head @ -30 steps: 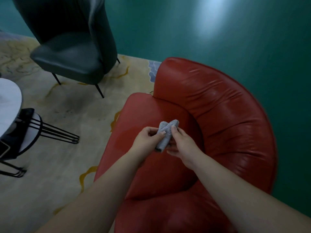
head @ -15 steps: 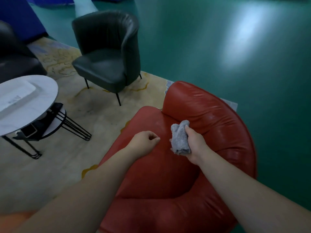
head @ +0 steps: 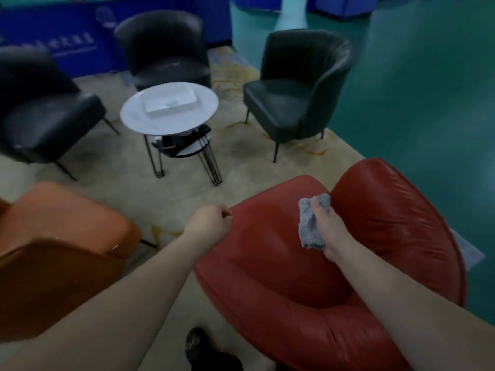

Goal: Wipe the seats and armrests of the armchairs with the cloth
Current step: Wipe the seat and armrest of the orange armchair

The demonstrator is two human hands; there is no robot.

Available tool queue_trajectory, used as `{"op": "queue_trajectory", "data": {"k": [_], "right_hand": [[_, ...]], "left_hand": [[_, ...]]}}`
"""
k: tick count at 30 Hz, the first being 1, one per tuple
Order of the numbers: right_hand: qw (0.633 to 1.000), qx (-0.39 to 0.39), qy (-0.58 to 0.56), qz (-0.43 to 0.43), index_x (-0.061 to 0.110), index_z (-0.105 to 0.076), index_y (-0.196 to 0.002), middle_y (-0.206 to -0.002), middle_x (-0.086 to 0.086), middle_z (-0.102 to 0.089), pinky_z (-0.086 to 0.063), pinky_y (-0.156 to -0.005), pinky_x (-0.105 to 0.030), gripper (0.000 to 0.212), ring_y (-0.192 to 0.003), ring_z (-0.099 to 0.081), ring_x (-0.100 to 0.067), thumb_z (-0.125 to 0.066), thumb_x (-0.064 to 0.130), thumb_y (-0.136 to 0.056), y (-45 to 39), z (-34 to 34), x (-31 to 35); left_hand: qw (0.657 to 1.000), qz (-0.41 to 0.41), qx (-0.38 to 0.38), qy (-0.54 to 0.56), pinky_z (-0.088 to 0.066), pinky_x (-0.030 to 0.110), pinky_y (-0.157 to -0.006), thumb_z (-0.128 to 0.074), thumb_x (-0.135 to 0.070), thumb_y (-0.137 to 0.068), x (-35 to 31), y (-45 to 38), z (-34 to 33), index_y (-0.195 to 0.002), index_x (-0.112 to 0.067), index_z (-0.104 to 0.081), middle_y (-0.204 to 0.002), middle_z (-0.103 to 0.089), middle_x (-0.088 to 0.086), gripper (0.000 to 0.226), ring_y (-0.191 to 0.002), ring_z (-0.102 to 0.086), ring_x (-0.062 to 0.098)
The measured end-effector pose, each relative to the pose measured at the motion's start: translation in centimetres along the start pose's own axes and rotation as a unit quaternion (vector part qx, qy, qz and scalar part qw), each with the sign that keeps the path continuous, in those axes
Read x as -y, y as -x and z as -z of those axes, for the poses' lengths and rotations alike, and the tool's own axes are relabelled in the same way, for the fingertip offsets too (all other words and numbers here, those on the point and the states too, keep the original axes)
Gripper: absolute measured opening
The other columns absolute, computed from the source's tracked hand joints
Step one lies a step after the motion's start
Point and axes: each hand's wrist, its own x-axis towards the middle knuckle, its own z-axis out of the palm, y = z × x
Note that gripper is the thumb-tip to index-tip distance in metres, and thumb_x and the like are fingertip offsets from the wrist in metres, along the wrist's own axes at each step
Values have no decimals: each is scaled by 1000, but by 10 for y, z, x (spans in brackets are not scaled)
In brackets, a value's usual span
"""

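Now the right hand [head: 330,228] squeezes the gray cloth [head: 310,223] above the red armchair [head: 270,253]. At nine o'clock, the left hand [head: 207,223] is curled up, holding nothing.

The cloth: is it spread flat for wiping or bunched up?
Bunched up. The grey cloth hangs as a crumpled wad from the right hand, whose fingers curl round it above the red armchair seat.

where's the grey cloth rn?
Head view, right of centre: the crumpled grey cloth is gripped in the right hand, held over the seat of the red leather armchair; the left hand holds nothing.
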Motion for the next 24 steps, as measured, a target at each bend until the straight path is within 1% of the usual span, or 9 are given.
{"op": "queue_trajectory", "data": {"k": [3,5,6,9,12,16,20,22,24], "right_hand": [[998,43,35,10,22,-53,-112,-91,-8,-66,-47,-40,-22,34,-59,-68,-17,-52,49,-92,10,-37,-2],[996,71,53,21,17,-54,-117,-85,-10,-64,-45,-38,-22,38,-51,-65,-15,-51,47,-94,18,-64,-3],[994,84,59,27,16,-54,-118,-85,-10,-64,-46,-39,-22,39,-52,-66,-15,-50,47,-94,22,-78,-3],[990,110,85,28,19,-54,-118,-96,-10,-68,-51,-49,-26,41,-73,-70,-21,-49,51,-93,37,-118,-5],[984,137,111,29,16,-51,-124,-103,-12,-67,-53,-63,-31,50,-85,-69,-26,-46,55,-93,52,-157,-10],[975,158,154,33,10,-49,-127,-104,-14,-65,-53,-67,-30,60,-86,-68,-25,-44,58,-92,78,-213,-19],[963,170,201,54,6,-44,-135,-125,-18,-58,-49,-92,-36,71,-108,-60,-30,-41,62,-91,102,-267,-34],[960,180,209,55,3,-43,-136,-128,-19,-56,-48,-93,-37,72,-110,-59,-31,-40,60,-92,114,-292,-44],[958,188,212,56,4,-42,-136,-127,-18,-56,-49,-83,-34,70,-105,-60,-30,-40,59,-93,125,-315,-54]], "left_hand": [[998,57,-36,6,-50,32,-83,-52,-30,-91,43,28,25,-103,-22,-68,-107,-70,4,21,-101,-62,26],[994,86,-64,6,-50,32,-84,-51,-27,-91,69,45,40,-104,-21,-68,-109,-69,4,22,-103,-62,25],[992,100,-77,6,-50,33,-85,-50,-26,-92,82,53,46,-105,-21,-68,-110,-69,4,23,-104,-61,25],[986,124,-107,-1,-50,33,-85,-49,-27,-92,116,78,64,-111,-23,-68,-114,-68,4,26,-106,-61,25],[984,139,-109,-34,-48,37,-91,-48,-32,-94,152,103,80,-124,-24,-61,-122,-62,7,34,-113,-55,30],[975,162,-117,-96,-45,40,-94,-45,-40,-95,202,138,98,-132,-26,-53,-128,-56,5,40,-121,-46,29],[965,171,-143,-136,-40,41,-98,-46,-43,-95,254,169,107,-134,-26,-49,-138,-50,0,43,-129,-40,26],[964,179,-142,-135,-33,42,-107,-46,-44,-96,279,182,108,-143,-28,-40,-150,-41,-1,50,-139,-31,24],[962,195,-136,-130,-24,43,-113,-45,-46,-96,302,193,108,-149,-29,-30,-156,-31,-2,57,-145,-23,23]]}}
